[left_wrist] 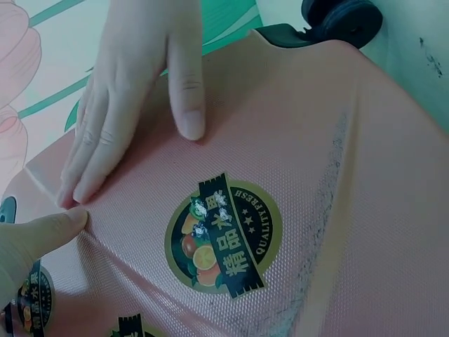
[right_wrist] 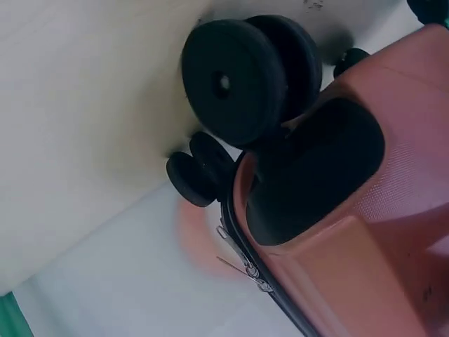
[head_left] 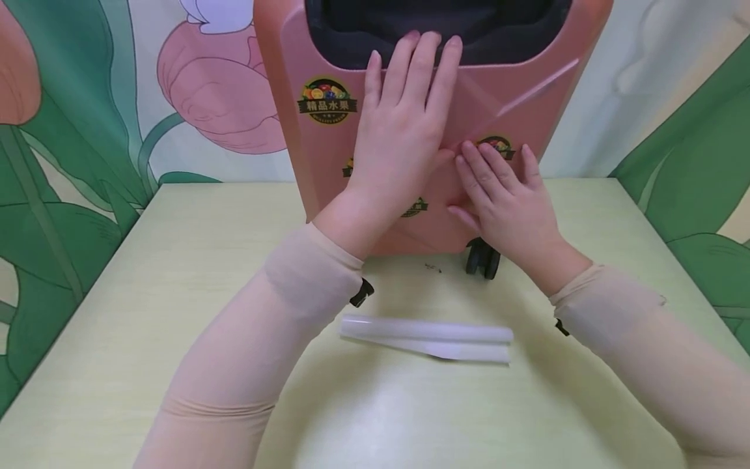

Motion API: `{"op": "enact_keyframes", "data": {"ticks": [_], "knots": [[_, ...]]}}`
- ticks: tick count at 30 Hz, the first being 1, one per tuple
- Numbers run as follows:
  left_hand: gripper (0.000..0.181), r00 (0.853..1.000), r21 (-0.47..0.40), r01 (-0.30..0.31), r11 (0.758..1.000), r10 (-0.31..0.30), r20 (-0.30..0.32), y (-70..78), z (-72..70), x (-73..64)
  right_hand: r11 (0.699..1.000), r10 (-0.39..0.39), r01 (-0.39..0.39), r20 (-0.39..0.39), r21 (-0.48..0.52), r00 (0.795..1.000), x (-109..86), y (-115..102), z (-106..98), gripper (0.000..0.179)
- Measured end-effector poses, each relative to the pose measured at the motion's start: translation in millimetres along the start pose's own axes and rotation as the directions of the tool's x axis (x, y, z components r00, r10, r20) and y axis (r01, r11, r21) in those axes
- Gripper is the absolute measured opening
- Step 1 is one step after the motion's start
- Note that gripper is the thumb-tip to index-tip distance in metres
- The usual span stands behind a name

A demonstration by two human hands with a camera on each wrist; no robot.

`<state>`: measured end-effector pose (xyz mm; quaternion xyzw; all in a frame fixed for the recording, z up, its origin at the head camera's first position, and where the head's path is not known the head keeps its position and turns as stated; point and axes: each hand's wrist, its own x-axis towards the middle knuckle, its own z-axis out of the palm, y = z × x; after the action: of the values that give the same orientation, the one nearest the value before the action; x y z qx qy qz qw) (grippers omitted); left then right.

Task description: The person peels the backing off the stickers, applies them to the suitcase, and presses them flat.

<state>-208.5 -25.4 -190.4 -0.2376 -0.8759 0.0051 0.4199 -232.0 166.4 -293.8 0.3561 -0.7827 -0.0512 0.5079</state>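
Observation:
A pink suitcase (head_left: pixel 492 85) stands upright on the table, with round fruit stickers on its ribbed face. My left hand (head_left: pixel 404 124) lies against that face with straight fingers, its fingertips over the edge of the black recessed panel (head_left: pixel 527 39). Lower and to the right, my right hand (head_left: pixel 515 202) rests spread on the suitcase, partly covering a fruit sticker (head_left: pixel 498 146). In the left wrist view, another fruit sticker (left_wrist: pixel 196 253) lies flat near the right hand, and the left thumb (left_wrist: pixel 45 235) touches the surface. The right wrist view shows black wheels (right_wrist: pixel 224 81) and zipper pulls (right_wrist: pixel 245 263).
A partly rolled white glossy sheet (head_left: pixel 422 331) lies on the pale table (head_left: pixel 193 273) in front of the suitcase. Small dark specks (head_left: pixel 433 267) mark the tabletop near a caster wheel (head_left: pixel 483 259). A flower-printed backdrop (head_left: pixel 76 117) rises behind the table.

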Motion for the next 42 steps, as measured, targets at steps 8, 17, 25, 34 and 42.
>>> {"op": "enact_keyframes", "data": {"ticks": [8,17,25,34,42], "knots": [[0.090,1.000,-0.015,-0.013,1.000,0.014,0.009,1.0,-2.2,0.9,0.993,0.114,-0.114,0.019,-0.007,0.993,-8.1,9.1,-9.4,0.062],[0.090,1.000,-0.002,-0.008,1.000,0.008,0.026,1.9,-3.3,0.8,0.981,0.195,-0.196,0.106,-0.002,0.975,-16.4,12.5,-16.0,0.067],[0.088,0.999,-0.006,-0.002,1.000,0.002,0.050,3.3,-3.3,1.1,0.968,0.252,-0.251,0.076,-0.015,0.965,-27.0,15.4,-13.8,0.071],[0.061,0.998,-0.064,-0.047,0.997,0.050,0.047,4.2,-4.7,-15.6,0.970,0.214,-0.237,0.258,0.062,0.942,-50.0,13.3,-28.6,0.075],[0.049,0.984,-0.172,-0.140,0.975,0.157,0.086,6.5,5.6,-60.0,0.941,-0.035,-0.007,0.116,0.337,0.993,-55.1,-5.4,-35.9,0.048]]}}
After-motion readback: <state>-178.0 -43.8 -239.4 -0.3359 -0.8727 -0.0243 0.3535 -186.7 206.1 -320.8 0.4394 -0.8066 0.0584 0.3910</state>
